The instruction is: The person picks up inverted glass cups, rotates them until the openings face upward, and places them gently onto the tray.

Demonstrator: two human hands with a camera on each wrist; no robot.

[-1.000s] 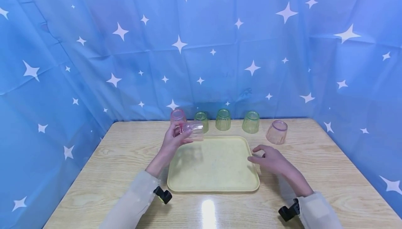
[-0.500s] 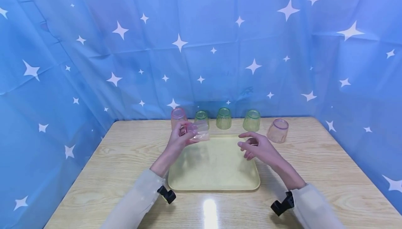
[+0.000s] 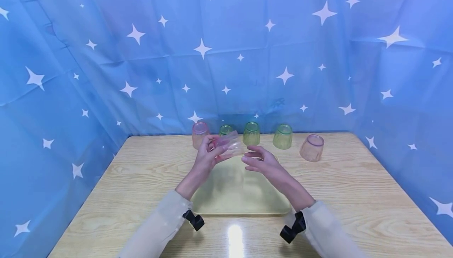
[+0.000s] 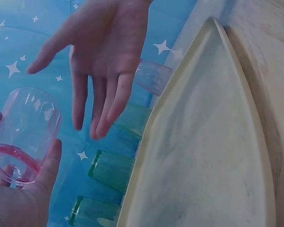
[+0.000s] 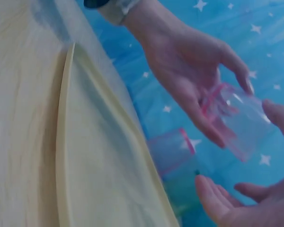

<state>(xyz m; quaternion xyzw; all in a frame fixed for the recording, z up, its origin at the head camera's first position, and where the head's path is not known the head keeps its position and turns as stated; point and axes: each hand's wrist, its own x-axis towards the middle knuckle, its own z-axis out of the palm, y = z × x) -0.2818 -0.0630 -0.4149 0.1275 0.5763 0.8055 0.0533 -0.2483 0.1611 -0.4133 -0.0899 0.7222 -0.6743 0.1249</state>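
My left hand (image 3: 207,155) grips a clear pink cup (image 3: 230,146) near its pink base, above the tray. The cup lies tilted on its side, mouth toward the right. In the left wrist view the thumb and fingers curl round the cup (image 4: 28,127). My right hand (image 3: 263,163) is just right of the cup's mouth, fingers extended and apart, holding nothing. In the left wrist view the right hand (image 4: 109,61) shows a gap between it and the cup. Below both hands lies a cream tray (image 3: 244,212), partly hidden by the forearms.
Along the table's back edge stand upside-down cups: a pink cup (image 3: 200,132) at left, a green cup (image 3: 225,129) partly hidden, two more green cups, and a purple-rimmed pink cup (image 3: 312,148) at right. A blue starry curtain (image 3: 226,53) hangs behind the wooden table (image 3: 141,179).
My right hand has moved left from the tray's right edge to beside the held cup. My left hand has shifted slightly right, and the cup's mouth end has tipped upward.
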